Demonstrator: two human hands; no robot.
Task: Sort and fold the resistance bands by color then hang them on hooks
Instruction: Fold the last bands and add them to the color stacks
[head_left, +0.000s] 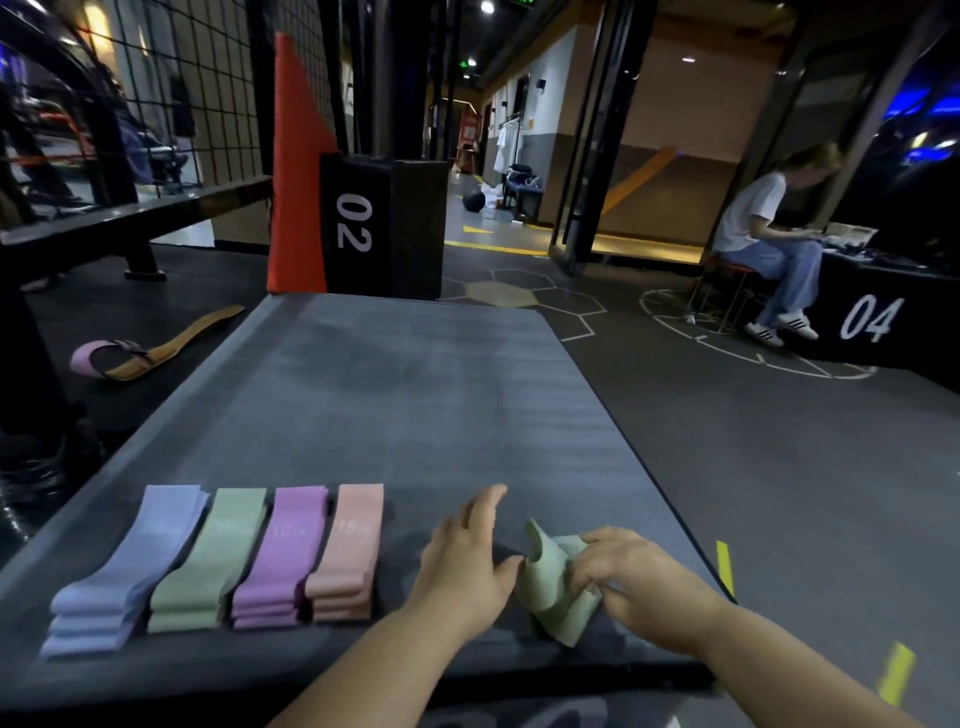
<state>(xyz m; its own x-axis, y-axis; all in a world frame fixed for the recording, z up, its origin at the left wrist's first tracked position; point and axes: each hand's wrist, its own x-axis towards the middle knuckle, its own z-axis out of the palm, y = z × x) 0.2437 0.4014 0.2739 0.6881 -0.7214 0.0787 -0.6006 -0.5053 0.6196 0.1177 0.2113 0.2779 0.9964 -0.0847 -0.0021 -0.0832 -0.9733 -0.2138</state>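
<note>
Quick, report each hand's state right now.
Left hand: open, fingers straight, thumb at the edge of the loose green band.
Right hand: grip closed, pinching the loose green band.

Both my bare forearms enter from the lower edge, reaching forward. My left hand (462, 566) lies palm down with straight fingers pointing ahead, its thumb spread rightward to the edge of the loose green band (545, 584). My right hand (641, 587) sits knuckles up, its fingers (589, 564) curled and pinching that band
</note>
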